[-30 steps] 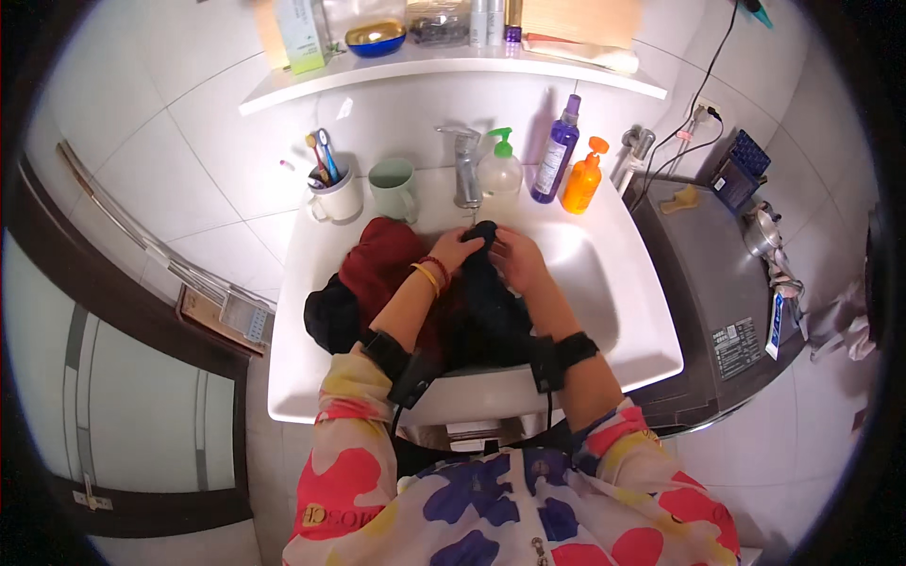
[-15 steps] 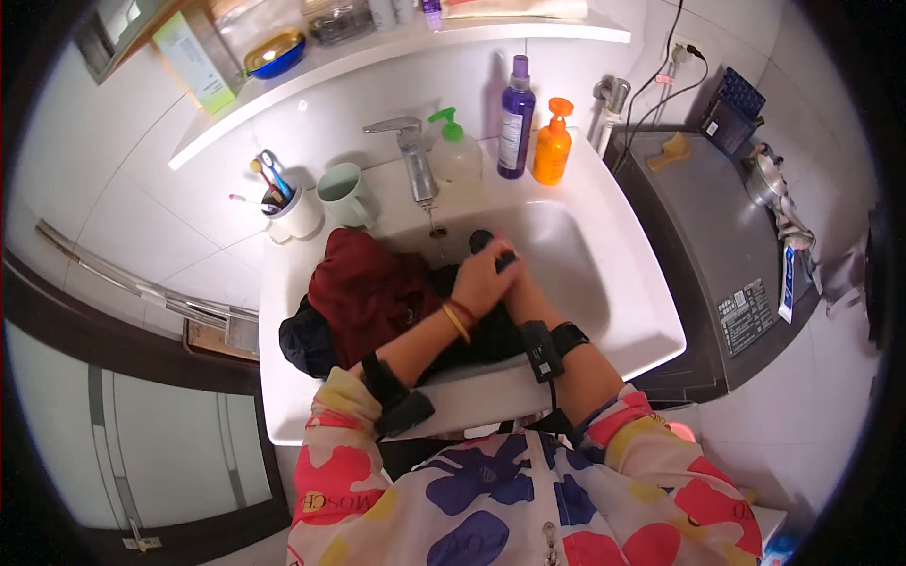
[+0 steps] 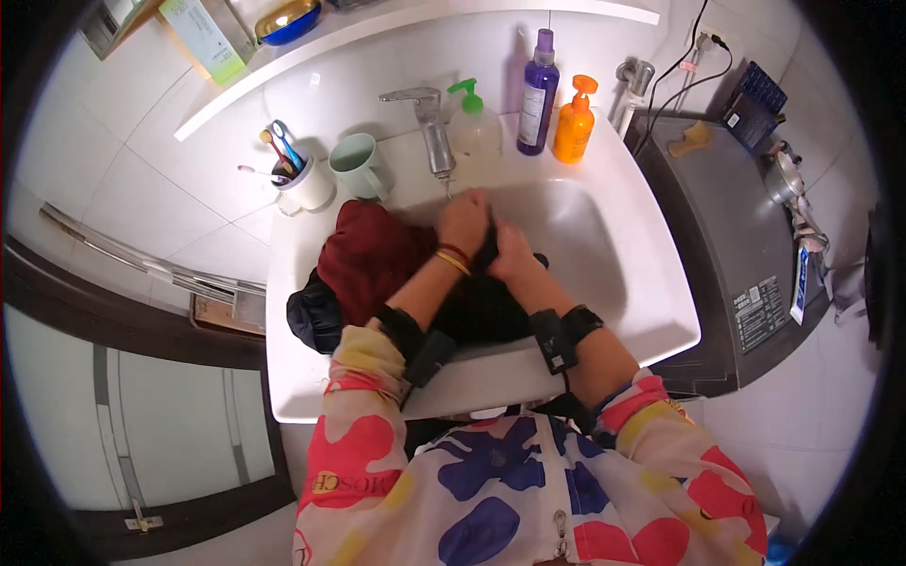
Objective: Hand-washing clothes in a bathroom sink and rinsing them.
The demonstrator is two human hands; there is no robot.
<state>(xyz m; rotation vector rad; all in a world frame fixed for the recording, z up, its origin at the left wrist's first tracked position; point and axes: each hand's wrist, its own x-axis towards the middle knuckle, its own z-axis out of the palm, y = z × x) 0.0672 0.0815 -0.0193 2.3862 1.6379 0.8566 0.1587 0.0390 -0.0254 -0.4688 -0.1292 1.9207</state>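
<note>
Left hand (image 3: 464,219) and right hand (image 3: 510,257) both clenched on dark cloth (image 3: 481,307) — right half of sink basin (image 3: 604,255) bare

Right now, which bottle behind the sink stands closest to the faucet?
The clear soap dispenser with the green pump, right beside the faucet; the purple and orange bottles stand farther right.

Place: a home bathroom.
Sink: a white sink (image 3: 651,311) with a tap (image 3: 429,127).
Cup: toothbrushes (image 3: 281,151) stand in it.
Bottles: soap bottles (image 3: 538,94).
Walls: white tiles (image 3: 142,179).
Side: a washing machine (image 3: 727,236).
</note>
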